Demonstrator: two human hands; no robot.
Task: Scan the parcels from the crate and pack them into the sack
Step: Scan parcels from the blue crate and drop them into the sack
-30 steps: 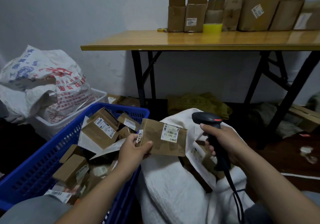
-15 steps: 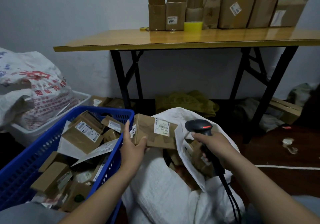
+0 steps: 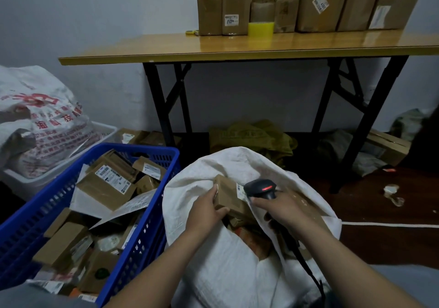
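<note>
Evidently packing: the left hand [image 3: 206, 210] gripped a parcel [image 3: 228, 194] over the mouth of the sack [image 3: 213, 262], beside the right hand [image 3: 286, 210] clutching the scanner [image 3: 260, 187]. Next, I judged: release, then reach leftward for the crate [image 3: 133, 147].

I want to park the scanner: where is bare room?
Table front strip, before the boxes and tape roll; dark floor right of the sack. Crowded: parcel-filled crate; left hand, right hand and parcel at the sack mouth.
</note>
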